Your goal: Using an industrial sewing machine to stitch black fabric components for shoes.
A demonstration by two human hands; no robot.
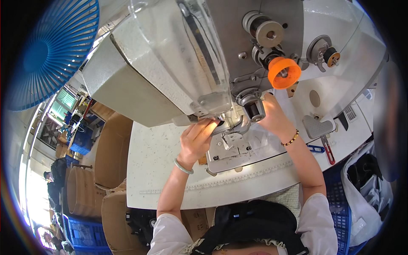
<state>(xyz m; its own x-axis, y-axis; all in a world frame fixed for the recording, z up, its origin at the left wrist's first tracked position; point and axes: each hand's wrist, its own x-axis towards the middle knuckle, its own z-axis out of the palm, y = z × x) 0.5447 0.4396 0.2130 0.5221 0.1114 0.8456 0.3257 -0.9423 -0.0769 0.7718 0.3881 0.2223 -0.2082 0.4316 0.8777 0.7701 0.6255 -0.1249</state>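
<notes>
The fingers of my left hand (pixel 195 142) are bent and drawn close together at a small black piece (pixel 220 123), which sits right at their tips under the sewing head; I cannot tell whether they grip it or only touch it. My right hand (pixel 274 117) reaches behind a stubby black-and-silver metal cylinder (pixel 254 109), its fingertips hidden, so I cannot tell whether they are clenched or loose.

The bulky white-and-grey sewing machine (pixel 136 91) has a smooth, glossy clear plastic cover (pixel 187 55) and a bright orange cup-shaped plastic knob (pixel 284 73). Below spreads a flat, speckled white tabletop (pixel 148 165) with ruler markings along its near side.

Left of the table stands an open brown cardboard box (pixel 112 148); another brown cardboard box (pixel 111 216), nearer me, has black material (pixel 142 221) in it. On my right, a white sack (pixel 366 219) holds dark fabric (pixel 364 170), beside a blue latticed plastic crate (pixel 341 216).
</notes>
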